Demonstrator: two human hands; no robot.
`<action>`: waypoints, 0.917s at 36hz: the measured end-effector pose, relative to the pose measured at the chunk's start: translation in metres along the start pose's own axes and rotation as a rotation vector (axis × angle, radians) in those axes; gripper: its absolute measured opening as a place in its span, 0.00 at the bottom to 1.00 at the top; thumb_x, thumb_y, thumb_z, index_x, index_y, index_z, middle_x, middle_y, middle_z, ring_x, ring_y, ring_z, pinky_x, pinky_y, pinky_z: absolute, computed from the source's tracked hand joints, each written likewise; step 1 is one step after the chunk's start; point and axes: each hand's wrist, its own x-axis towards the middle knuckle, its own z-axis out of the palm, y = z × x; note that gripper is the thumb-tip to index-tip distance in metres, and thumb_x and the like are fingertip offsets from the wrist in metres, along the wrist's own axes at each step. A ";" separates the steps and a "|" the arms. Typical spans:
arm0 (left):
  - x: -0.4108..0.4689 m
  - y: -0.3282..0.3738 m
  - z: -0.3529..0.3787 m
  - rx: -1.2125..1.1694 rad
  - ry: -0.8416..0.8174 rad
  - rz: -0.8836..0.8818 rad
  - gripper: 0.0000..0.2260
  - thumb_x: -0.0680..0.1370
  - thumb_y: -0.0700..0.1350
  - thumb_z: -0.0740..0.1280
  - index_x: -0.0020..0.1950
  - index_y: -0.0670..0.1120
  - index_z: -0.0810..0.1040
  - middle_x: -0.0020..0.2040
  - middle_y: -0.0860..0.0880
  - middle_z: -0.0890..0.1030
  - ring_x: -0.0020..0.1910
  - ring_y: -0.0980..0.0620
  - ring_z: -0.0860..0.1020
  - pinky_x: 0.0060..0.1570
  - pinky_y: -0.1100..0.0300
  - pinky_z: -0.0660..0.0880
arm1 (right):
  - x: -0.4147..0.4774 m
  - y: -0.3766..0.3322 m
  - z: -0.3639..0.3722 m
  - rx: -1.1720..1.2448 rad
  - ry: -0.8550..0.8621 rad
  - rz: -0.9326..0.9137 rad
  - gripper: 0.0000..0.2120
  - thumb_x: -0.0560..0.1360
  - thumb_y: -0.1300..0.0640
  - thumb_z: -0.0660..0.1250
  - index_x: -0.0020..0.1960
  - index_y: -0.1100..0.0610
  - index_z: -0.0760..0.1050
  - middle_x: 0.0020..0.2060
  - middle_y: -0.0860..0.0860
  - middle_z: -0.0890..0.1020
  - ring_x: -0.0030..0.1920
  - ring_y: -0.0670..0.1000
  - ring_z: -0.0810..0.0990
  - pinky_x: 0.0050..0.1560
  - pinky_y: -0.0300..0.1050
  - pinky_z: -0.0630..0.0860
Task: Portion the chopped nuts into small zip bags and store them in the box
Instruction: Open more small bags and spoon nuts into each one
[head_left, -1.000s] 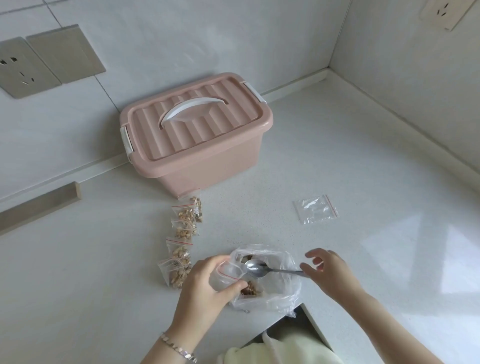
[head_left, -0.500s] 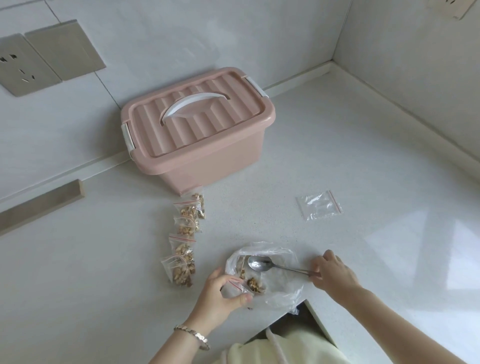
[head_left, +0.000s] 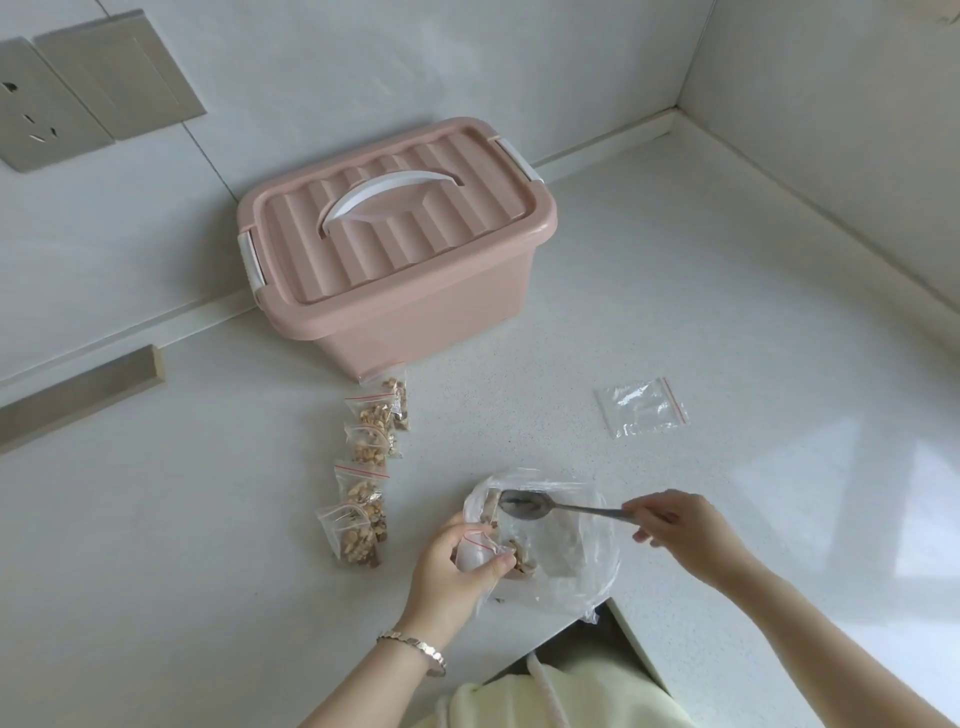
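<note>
Left hand (head_left: 457, 566) pinches the small clear red-strip zip bag (head_left: 475, 552) over the floppy clear nut sack (head_left: 576, 566) at the near edge; right hand (head_left: 675, 525) grips a metal spoon (head_left: 524, 504). The bag's probably light, slippery film, so hold it by the mouth.

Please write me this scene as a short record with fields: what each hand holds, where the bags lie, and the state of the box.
pink box: lid on
left grip: holds a small zip bag at the mouth of the large plastic bag
right grip: holds the spoon by its handle, bowl over the large plastic bag
filled zip bags: in a row on the counter, before the pink box
empty zip bag: flat on the counter, apart to the right
</note>
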 end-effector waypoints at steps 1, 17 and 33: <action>0.003 0.004 0.001 -0.003 -0.002 0.003 0.12 0.69 0.41 0.74 0.50 0.46 0.79 0.50 0.67 0.69 0.49 0.74 0.66 0.41 0.86 0.60 | -0.002 -0.005 -0.002 0.103 0.057 -0.001 0.08 0.75 0.65 0.64 0.46 0.55 0.80 0.33 0.50 0.82 0.31 0.46 0.80 0.34 0.35 0.76; 0.034 0.025 -0.015 -0.041 0.012 -0.055 0.08 0.69 0.44 0.74 0.45 0.52 0.78 0.44 0.59 0.80 0.44 0.67 0.75 0.38 0.77 0.69 | 0.003 -0.029 0.028 0.524 0.226 0.008 0.08 0.78 0.57 0.61 0.47 0.51 0.79 0.28 0.50 0.79 0.32 0.46 0.79 0.42 0.40 0.78; 0.032 0.018 -0.012 -0.061 0.016 -0.014 0.14 0.68 0.44 0.74 0.52 0.49 0.77 0.50 0.58 0.78 0.49 0.70 0.71 0.44 0.83 0.64 | 0.003 -0.026 0.041 0.368 0.247 -0.157 0.09 0.76 0.63 0.64 0.50 0.51 0.79 0.40 0.44 0.82 0.41 0.39 0.80 0.42 0.29 0.76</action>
